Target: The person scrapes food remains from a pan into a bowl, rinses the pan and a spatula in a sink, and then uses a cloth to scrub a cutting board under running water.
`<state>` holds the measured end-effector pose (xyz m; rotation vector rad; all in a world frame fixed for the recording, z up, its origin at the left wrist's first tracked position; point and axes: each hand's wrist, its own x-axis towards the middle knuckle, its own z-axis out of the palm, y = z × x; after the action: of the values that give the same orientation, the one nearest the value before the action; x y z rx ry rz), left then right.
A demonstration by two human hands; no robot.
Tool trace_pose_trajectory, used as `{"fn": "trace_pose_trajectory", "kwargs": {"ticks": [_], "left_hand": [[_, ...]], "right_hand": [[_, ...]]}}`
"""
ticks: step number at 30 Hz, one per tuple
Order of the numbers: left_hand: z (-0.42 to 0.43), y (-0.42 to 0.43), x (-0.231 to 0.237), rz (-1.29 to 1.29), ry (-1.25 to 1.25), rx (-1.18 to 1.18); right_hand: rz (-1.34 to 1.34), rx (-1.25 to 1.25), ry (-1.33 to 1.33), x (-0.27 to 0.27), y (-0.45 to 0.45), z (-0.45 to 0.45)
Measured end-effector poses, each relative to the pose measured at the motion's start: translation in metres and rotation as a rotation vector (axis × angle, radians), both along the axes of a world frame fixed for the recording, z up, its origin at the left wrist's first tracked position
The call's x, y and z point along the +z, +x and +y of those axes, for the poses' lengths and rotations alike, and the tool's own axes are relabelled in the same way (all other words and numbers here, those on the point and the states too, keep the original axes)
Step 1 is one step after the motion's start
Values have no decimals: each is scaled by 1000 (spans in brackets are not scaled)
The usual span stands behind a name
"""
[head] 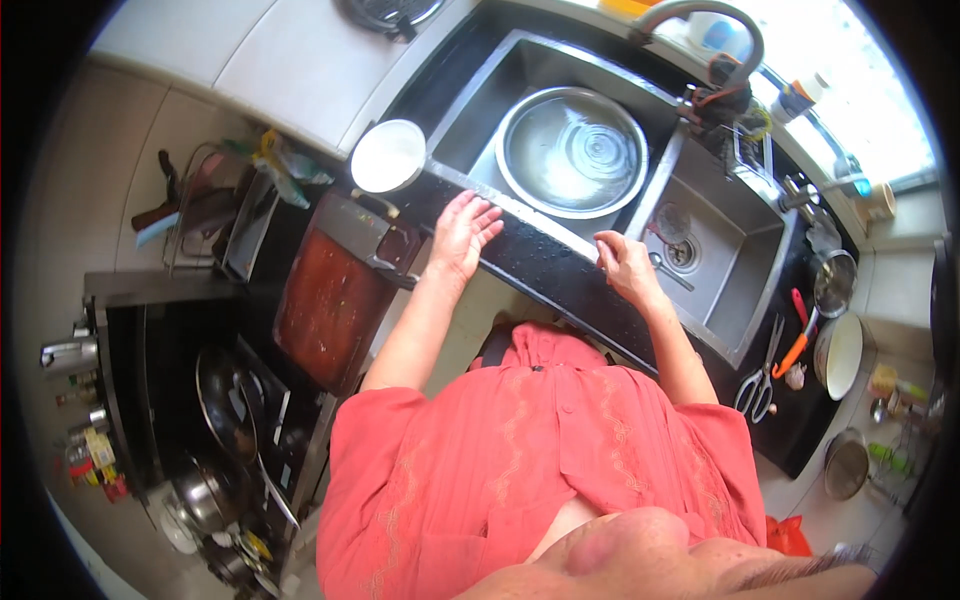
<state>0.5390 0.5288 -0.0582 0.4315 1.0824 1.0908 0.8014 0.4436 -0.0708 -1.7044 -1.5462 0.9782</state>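
A round metal basin [508, 176] stands in the larger sink bowl [469, 127], with rippled water inside. Over the front rim of the sink is my left hand [463, 234], palm partly up, fingers apart and nothing in it. My right hand [628, 268] hovers near the front edge by the divider between the bowls, its fingers loosely curled with nothing visible in them. A white bowl [388, 156] sits on the black counter just left of my left hand. In the smaller sink bowl [720, 262], a strainer [670, 223] and a short-handled utensil [675, 272] lie around the drain.
A cleaver [349, 229] lies on a brown cutting board [330, 300] at the left. The faucet [750, 45] arches over the back. Scissors [759, 375], an orange-handled peeler [795, 352] and an enamel bowl [838, 356] are on the right counter. A wok [225, 405] rests on the stove.
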Motion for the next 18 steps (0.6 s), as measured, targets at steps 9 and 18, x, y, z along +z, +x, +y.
{"fn": "trace_pose_trajectory", "kwargs": {"ticks": [9,18], "left_hand": [[-40,-90,-10,1480,500,116],[-26,-86,-17,957,512,-64]], "right_hand": [[20,89,-61,7,-33,36],[-564,-168,-248,-120,25,141]]}}
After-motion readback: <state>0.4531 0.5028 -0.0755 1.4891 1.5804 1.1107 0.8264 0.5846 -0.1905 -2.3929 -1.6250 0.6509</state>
